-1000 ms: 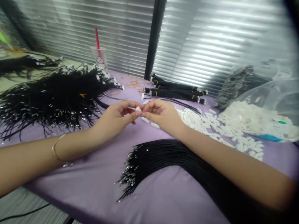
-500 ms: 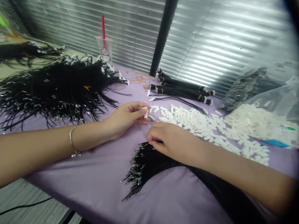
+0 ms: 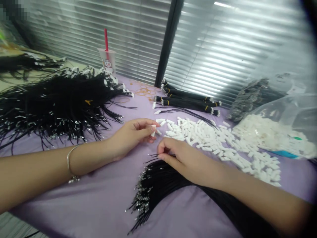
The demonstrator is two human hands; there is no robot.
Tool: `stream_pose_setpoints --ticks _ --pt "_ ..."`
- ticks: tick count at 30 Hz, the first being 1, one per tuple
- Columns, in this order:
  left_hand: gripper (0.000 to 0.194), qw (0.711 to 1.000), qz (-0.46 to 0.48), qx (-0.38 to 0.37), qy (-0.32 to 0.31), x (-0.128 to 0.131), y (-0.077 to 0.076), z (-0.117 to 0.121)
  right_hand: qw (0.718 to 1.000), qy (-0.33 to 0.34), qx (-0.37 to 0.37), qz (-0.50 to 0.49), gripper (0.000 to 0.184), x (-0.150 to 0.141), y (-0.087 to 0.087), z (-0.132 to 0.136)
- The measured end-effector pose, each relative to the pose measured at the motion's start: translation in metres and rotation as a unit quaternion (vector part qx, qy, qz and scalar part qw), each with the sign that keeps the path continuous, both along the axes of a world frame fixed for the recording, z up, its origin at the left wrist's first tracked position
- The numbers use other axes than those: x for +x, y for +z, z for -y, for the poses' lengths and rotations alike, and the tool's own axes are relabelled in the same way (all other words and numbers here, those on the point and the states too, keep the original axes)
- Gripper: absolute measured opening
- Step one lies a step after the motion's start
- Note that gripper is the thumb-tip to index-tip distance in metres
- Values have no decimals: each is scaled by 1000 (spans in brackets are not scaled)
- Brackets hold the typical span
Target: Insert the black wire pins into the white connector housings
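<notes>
My left hand (image 3: 137, 132) is closed, with a small white plastic piece (image 3: 153, 130) pinched between thumb and fingers. Just right of it, my right hand (image 3: 173, 150) is closed in a pinch on a thin black cord (image 3: 154, 155) whose metal tip sticks out to the left. Below that hand a thick bundle of black cords (image 3: 160, 180) fans out, metal tips facing left, its far end running under my right forearm. A heap of loose white plastic pieces (image 3: 203, 132) lies beyond my right hand.
At left lies a big pile of black cords (image 3: 56, 99) with white ends. A cup (image 3: 108, 61) with a red straw stands behind it. Rubber bands (image 3: 143, 91), tied cord bundles (image 3: 188, 100) and a clear bag (image 3: 277, 129) of white pieces line the back of the purple cloth (image 3: 99, 205).
My right hand has raised a cord tip slightly away from the bundle. My left hand still holds the white piece. The whole scene sits a little lower in view.
</notes>
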State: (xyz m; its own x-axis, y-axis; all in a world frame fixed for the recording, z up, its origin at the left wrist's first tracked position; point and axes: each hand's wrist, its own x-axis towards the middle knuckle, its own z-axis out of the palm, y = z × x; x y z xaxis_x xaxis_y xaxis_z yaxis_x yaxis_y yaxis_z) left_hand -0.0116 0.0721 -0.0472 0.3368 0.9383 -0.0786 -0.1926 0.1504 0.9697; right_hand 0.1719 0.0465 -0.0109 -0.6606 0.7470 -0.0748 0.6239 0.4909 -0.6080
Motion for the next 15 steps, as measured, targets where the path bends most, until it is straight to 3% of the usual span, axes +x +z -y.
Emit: stream_pose_setpoints --ticks 3,6,9,15 --pt "21 1000 -18 8 -21 1 2 4 995 -51 -38 -79 6 6 -2 5" --pt "21 998 -40 16 -42 2 7 9 987 -83 2 -135 6 12 -10 4" --pt "22 997 -59 24 -47 2 11 12 980 -114 25 -161 8 14 -19 2" --pt "14 998 -52 43 -15 0 12 13 972 -146 1 -182 14 14 -26 -1"
